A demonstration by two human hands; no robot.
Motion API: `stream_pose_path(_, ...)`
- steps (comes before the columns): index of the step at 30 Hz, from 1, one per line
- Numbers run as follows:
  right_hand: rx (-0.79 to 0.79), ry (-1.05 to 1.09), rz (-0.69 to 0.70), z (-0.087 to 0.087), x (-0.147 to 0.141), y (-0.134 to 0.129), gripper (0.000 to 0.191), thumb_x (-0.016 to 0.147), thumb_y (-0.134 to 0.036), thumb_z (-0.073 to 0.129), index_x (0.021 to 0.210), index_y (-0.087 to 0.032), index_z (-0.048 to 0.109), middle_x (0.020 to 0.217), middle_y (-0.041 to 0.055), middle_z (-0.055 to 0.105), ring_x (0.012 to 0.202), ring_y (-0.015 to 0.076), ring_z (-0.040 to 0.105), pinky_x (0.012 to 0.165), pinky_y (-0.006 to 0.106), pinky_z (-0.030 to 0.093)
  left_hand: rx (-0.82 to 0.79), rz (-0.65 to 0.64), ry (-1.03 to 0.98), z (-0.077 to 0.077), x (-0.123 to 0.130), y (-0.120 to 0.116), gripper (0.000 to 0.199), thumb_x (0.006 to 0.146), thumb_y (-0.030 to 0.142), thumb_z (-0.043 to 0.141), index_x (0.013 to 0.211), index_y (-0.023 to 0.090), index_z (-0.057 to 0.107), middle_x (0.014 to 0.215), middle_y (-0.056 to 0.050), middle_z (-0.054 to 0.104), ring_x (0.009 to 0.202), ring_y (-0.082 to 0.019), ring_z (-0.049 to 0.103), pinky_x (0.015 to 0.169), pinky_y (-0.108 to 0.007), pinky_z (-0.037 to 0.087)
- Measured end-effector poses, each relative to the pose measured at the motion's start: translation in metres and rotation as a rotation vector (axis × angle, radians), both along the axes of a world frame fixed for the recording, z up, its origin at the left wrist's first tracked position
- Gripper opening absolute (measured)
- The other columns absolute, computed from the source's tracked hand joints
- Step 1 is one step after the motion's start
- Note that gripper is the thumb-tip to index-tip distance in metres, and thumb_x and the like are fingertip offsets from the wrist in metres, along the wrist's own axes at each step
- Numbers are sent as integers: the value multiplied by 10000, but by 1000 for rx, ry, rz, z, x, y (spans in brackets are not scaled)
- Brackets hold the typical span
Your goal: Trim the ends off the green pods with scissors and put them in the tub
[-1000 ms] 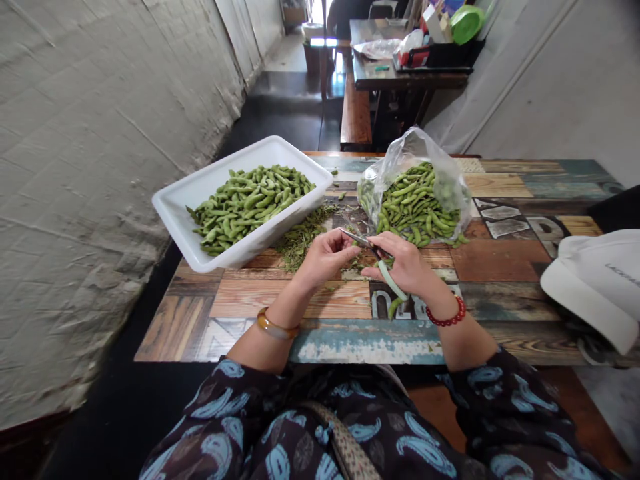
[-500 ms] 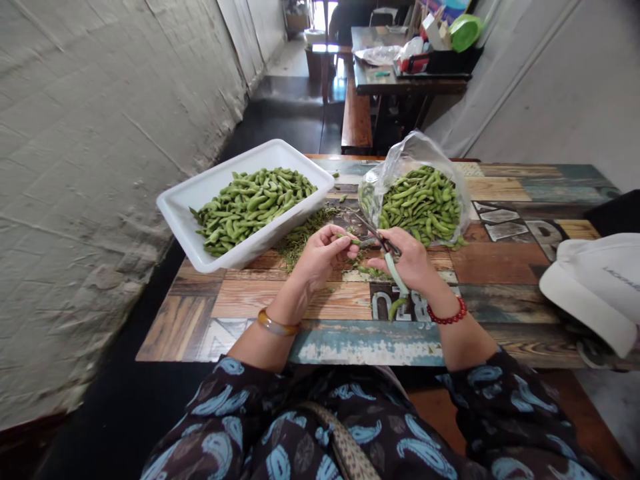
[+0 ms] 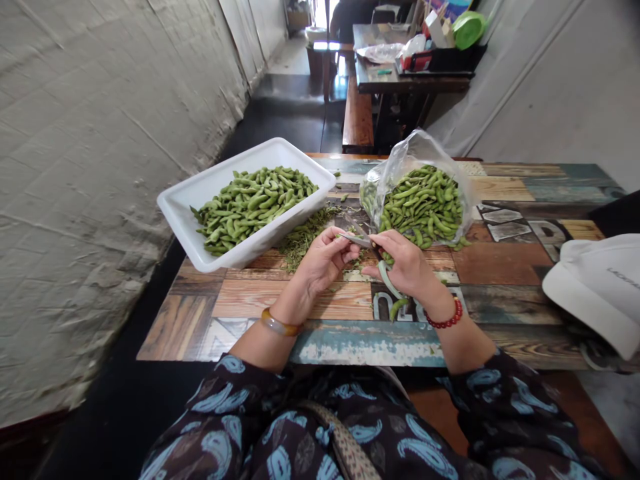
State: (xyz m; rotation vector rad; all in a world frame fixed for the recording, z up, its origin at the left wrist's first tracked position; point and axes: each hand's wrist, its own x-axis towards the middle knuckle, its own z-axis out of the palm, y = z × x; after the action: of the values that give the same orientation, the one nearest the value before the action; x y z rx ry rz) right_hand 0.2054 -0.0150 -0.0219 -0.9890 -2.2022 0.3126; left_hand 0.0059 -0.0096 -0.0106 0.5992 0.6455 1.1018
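Observation:
My left hand (image 3: 327, 259) pinches a green soybean pod, mostly hidden by the fingers and a blade. In my right hand (image 3: 403, 260) is a pair of scissors (image 3: 384, 275) with pale green handles, its blades reaching to the pod at my left fingertips. Left of my hands stands a white plastic tub (image 3: 233, 261) with a heap of pods (image 3: 260, 203) in it. Beyond my right hand, a clear plastic bag (image 3: 373, 190) lies open, full of more pods (image 3: 423, 203). Small green trimmings (image 3: 303, 243) are strewn between tub and bag.
The patchwork wood-pattern table (image 3: 280, 297) carries a loose pod (image 3: 399, 308) near my right wrist and a white cap (image 3: 595, 287) at the right. A rough white wall (image 3: 100, 167) runs along the left. Behind are a bench (image 3: 357, 117) and another table (image 3: 415, 87) with items on it.
The scissor blades have swung over to my left fingertips and now lie across the pod. My right hand has turned slightly; the view has shifted a little.

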Motion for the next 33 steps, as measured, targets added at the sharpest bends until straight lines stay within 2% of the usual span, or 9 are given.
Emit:
stream_pose_path(11,42,17,-1,-3,1,1,543,839,-462,697,1290,-201,545,1076,125,625,969,280,621,835,424,555,8,-18,0,-3,1,1,302,693,235,836,798,144,568,686,-18,702,620,-96,674,626,-171,557)
stream_pose_path(19,5,8,-12,-2,1,0,438,872,-422,675,1229,-184,586,936,88,634,789,223,618,718,355,543,13,-17,47,-1,0,2,271,719,227,810,793,148,561,706,-21,705,627,-100,674,623,-181,557)
stream_pose_path(23,-4,87,-151,-3,8,6,425,852,-440,697,1191,-195,622,944,88,664,836,233,639,768,366,545,23,26,44,2,-2,3,223,741,183,748,827,166,543,886,-37,727,801,-147,712,761,-263,590)
stream_pose_path(25,-7,157,-253,-1,14,11,409,848,-448,698,1168,-198,646,920,80,671,832,233,644,784,377,545,17,14,45,3,-4,5,197,734,162,706,847,172,545,843,-19,696,795,-149,699,781,-297,592)
stream_pose_path(27,-23,242,-320,2,21,16,394,837,-442,708,1151,-208,662,895,62,676,821,224,646,796,381,546,13,-23,57,3,-4,7,185,722,161,672,863,178,554,746,16,625,710,-128,655,712,-288,585)
stream_pose_path(28,-38,282,-343,3,24,17,387,834,-436,709,1148,-215,666,892,52,677,816,216,647,794,377,547,13,-46,76,2,-3,7,177,723,174,663,864,180,558,702,32,578,643,-109,612,638,-257,561)
stream_pose_path(30,-66,353,-375,4,29,20,383,827,-425,709,1149,-222,669,902,39,677,820,203,646,789,364,545,30,-83,173,0,-1,8,147,750,236,661,840,178,562,615,60,468,501,-68,463,470,-182,420)
stream_pose_path(32,-85,405,-387,4,33,22,385,821,-415,710,1150,-218,670,907,34,679,826,194,643,784,353,540,105,-101,369,-3,5,9,171,800,325,648,811,173,572,551,79,367,435,-53,309,409,-171,261)
stream_pose_path(33,-93,423,-389,4,34,23,387,818,-413,711,1147,-213,671,904,33,681,829,193,642,782,349,537,179,-100,501,-4,8,10,193,820,352,635,796,168,582,539,78,357,438,-55,286,419,-181,239)
